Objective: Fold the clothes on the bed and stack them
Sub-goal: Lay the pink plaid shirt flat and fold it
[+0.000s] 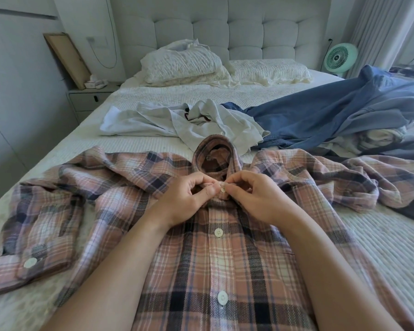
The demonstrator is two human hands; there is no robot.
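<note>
The plaid shirt [201, 259] lies face up on the bed [380, 247]. The left hand [189, 199] and right hand [256, 199] pinch its top button [223, 188] at the collar. White [177, 120] and blue [332, 111] clothes lie behind.

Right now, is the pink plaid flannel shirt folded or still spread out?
Spread out. The pink plaid flannel shirt lies flat, sleeves out, while the left hand and right hand pinch its top button.

The soft flannel shirt [225, 259] is pink with dark blue and white checks, and its round buttons [218, 232] are white. Behind it lies a plain white crumpled shirt [153, 120]. Beside that is a blue denim cloth [332, 113]. The bed [380, 247] is white.
</note>
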